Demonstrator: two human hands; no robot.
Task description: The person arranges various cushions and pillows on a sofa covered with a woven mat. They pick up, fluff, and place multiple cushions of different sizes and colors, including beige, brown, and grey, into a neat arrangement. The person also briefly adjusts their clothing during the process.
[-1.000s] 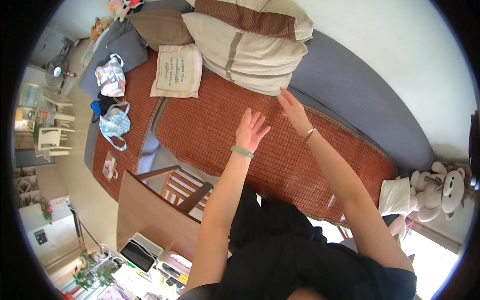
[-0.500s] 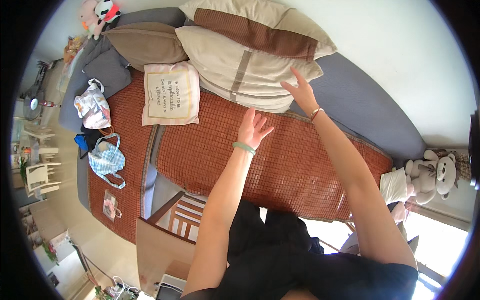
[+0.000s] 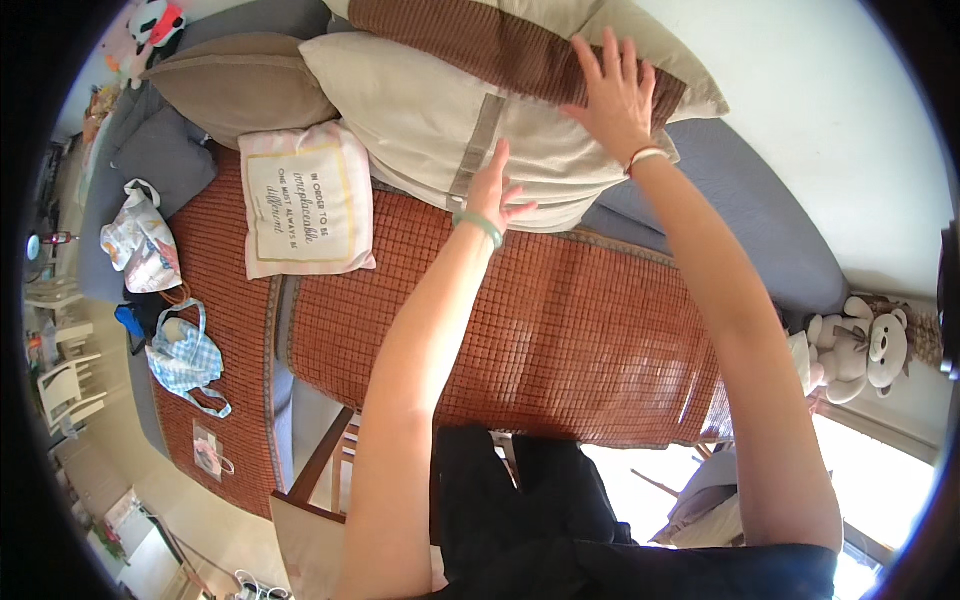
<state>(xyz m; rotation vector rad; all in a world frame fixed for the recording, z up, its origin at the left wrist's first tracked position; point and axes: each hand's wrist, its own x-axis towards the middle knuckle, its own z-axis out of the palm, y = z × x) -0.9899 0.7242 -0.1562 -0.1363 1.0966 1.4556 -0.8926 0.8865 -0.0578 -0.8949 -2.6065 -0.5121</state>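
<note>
Two large beige cushions lean against the back of a grey sofa. My right hand (image 3: 617, 105), fingers spread, is over the brown ribbed band of the rear cushion (image 3: 480, 38); whether it touches is hard to tell. In front of that one stands the other cushion (image 3: 415, 115), beige with a grey-brown stripe. My left hand (image 3: 490, 192), with a green bangle at its wrist, is at the lower edge of this front cushion, thumb and fingers apart. Neither hand holds anything.
A brown woven mat (image 3: 480, 310) covers the seat. Left of my hands are a pale printed pillow (image 3: 308, 200), a brown cushion (image 3: 240, 88), a white printed bag (image 3: 145, 240) and a blue checked bag (image 3: 186, 355). A white teddy bear (image 3: 865, 347) sits at the far right.
Both hands have reached farther forward to the beige cushions. The right hand has moved up from the front cushion's right side to the rear one's brown band. My view has shifted closer.
</note>
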